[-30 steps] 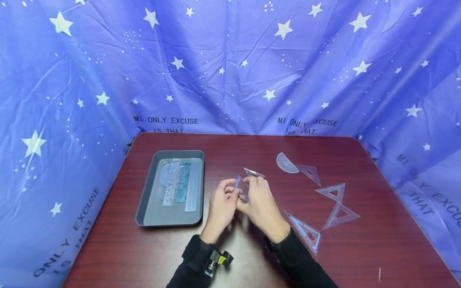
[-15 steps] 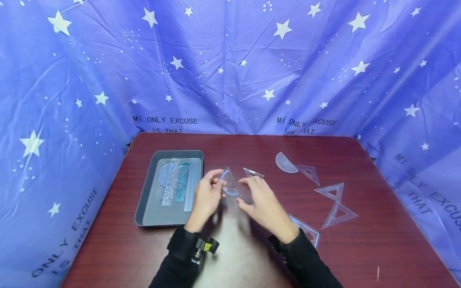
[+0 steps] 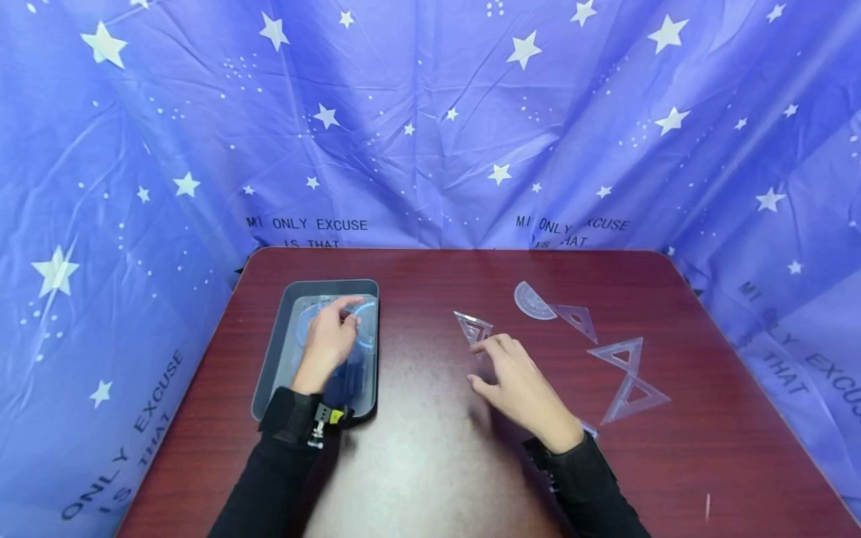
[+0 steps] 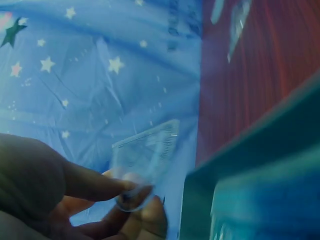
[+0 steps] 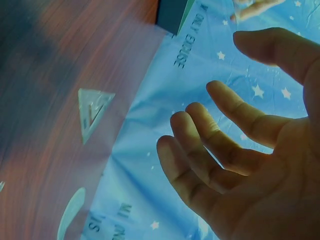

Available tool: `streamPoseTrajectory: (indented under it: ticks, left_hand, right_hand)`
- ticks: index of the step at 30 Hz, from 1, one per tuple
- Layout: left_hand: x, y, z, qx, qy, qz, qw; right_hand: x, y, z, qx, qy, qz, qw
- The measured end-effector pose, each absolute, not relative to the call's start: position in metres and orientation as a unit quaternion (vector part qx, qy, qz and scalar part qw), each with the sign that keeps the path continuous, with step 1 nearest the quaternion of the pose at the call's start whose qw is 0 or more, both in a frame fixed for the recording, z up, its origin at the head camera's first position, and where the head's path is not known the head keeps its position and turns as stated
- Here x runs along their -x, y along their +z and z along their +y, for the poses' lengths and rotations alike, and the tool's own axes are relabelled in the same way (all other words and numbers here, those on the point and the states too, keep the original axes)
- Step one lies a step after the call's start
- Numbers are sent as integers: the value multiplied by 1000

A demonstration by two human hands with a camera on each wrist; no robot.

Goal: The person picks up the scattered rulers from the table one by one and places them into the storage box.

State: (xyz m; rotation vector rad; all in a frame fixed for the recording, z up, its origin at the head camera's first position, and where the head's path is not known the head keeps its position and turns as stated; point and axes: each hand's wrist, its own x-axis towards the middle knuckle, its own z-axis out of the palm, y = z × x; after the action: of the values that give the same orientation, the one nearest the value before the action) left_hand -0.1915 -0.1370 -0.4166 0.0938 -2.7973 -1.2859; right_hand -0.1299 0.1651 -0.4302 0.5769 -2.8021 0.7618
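My left hand (image 3: 329, 340) is over the grey tray (image 3: 269, 373), thumb and fingers pinching a clear protractor (image 4: 150, 150) with a blue arc. In the left wrist view the protractor is tilted up, above the tray's edge. Beneath that hand, rulers and a round-edged clear piece lie in the tray, partly hidden. My right hand (image 3: 525, 385) is held over the middle of the table with fingers loosely bent and nothing in its grasp. Its fingertips overlap a small clear set square (image 3: 471, 326) in the head view.
At the right lie another protractor (image 3: 534, 301), a small set square (image 3: 577, 321) touching it, and two larger set squares (image 3: 617, 356). A further blue-edged set square (image 3: 589, 430) is mostly hidden behind the right wrist. A starry blue curtain (image 3: 430, 134) stands behind the table.
Both hands were together at the protractor; the right let go and shifted slightly right. My left hand carried the protractor left, over the tray.
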Motion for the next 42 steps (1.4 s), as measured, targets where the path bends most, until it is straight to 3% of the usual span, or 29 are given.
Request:
streamPoseTrajectory:
  ticks: [7,15,18,22,24,31,33,39,42]
  left_hand:
    - [215,-417,-157,0,-335,-942,-26]
    - [244,-429,-170,3,-318,-940,-128]
    - [263,-457,-179,29,-315,-940,-128]
    - [265,-463,-176,37,-316,-938,-138]
    - [254,-446,-166,29,-307,-940,-145]
    - [279,-511,-181,97,-241,-966,16]
    - [291,-533,-188,101,-230,-967,40]
    - [304,-551,-196,102,-229,-967,43]
    - [277,-506,-180,79,-245,-966,9]
  right_hand:
    - [129,-434,187,-168,258,-949,67]
    - [124,-440,210,-130,245,-960,23]
    - [123,-442,215,-121,242,-963,6]
    - [123,-443,217,-121,242,-963,-8]
    - [123,-443,218,-123,242,-962,-13]
    - [124,-440,217,-127,239,-963,-10]
    - [124,-440,216,-128,238,-963,-10]
    - [126,-440,217,-129,236,-963,-11]
    - [127,-441,218,-129,237,-963,-7]
